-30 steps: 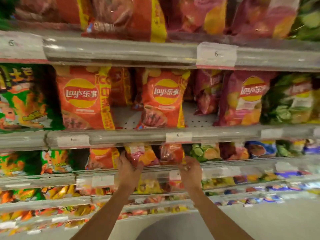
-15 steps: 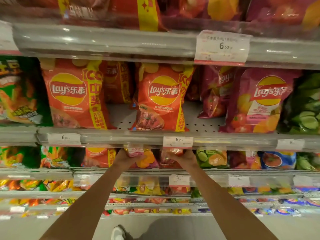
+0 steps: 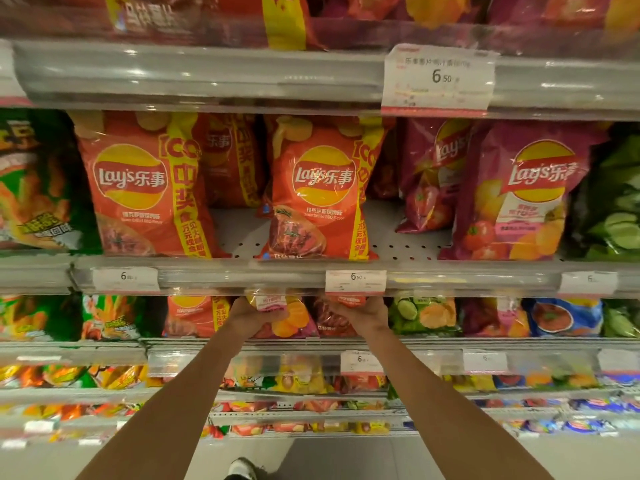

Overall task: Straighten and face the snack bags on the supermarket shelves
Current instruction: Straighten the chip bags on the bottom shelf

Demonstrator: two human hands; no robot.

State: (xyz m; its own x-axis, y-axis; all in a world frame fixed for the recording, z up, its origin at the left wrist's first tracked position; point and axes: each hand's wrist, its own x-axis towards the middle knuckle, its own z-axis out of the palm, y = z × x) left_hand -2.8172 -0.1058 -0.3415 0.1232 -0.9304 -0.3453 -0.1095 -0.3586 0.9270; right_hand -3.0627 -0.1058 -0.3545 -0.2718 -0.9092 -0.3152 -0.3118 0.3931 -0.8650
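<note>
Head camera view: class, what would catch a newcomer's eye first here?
Two big orange Lay's bags stand facing out on the middle shelf. Just below, the left hand grips a pink snack bag and the right hand a red bag. A large 6.50 price tag hangs upper right.

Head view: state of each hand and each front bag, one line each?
left hand: grips the pink bag on the lower shelf.
right hand: grips the red bag beside it.
left orange Lay's bag: upright, facing out, at the shelf front.
middle orange Lay's bag: facing out, tilted slightly.
magenta Lay's bag: facing out, leaning.
</note>
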